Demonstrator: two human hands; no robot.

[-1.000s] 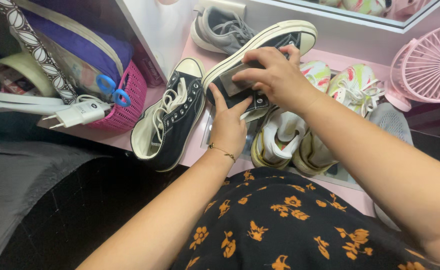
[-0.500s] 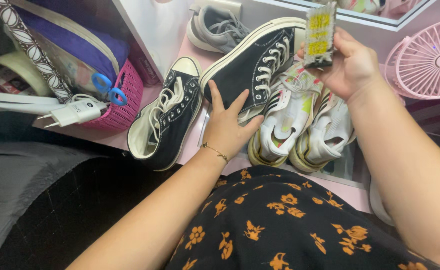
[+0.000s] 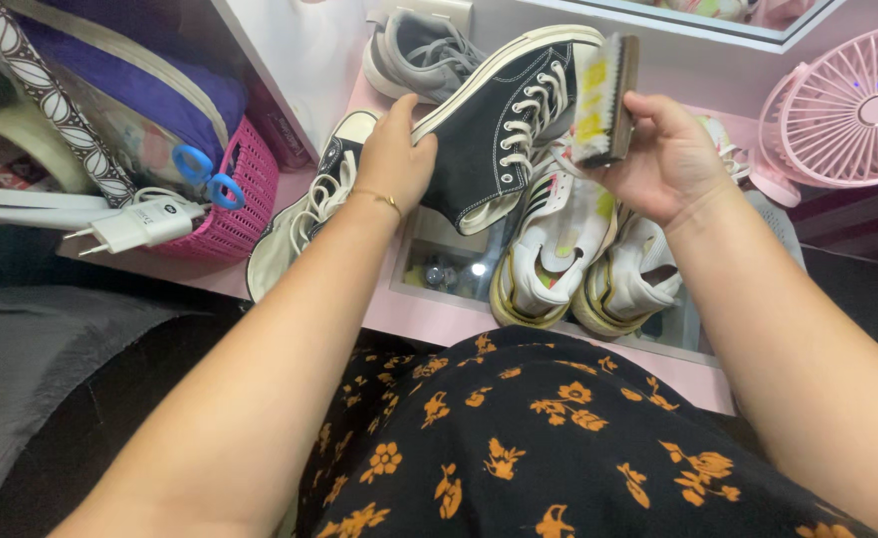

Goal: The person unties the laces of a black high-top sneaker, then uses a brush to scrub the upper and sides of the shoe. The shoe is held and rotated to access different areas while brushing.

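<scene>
Left hand [image 3: 391,159] is clamped on the heel of a black high-top sneaker [image 3: 504,125], lifted and tilted so its laced side faces the scrub brush [image 3: 603,100]; that looks like a brace grip to keep the shoe steady under brushing. Right hand [image 3: 663,154] is closed round the brush, held upright just beside the shoe at its 3 o'clock, close to but seemingly not touching the laces. The hands are apart, one thing each. The second black sneaker [image 3: 309,214] lies on the pink shelf [image 3: 429,319] at 8 o'clock from the held shoe. A grey sneaker [image 3: 419,55] sits behind at 11 o'clock. A pair of white sandals [image 3: 579,259] is directly below at 5 o'clock, crowding the space under the brush. Far left at 9 o'clock: a pink basket [image 3: 235,214] with blue scissors [image 3: 205,174], and a white charger plug [image 3: 145,224] in front. A pink fan [image 3: 848,110] stands at 3 o'clock, clear of the right arm.
</scene>
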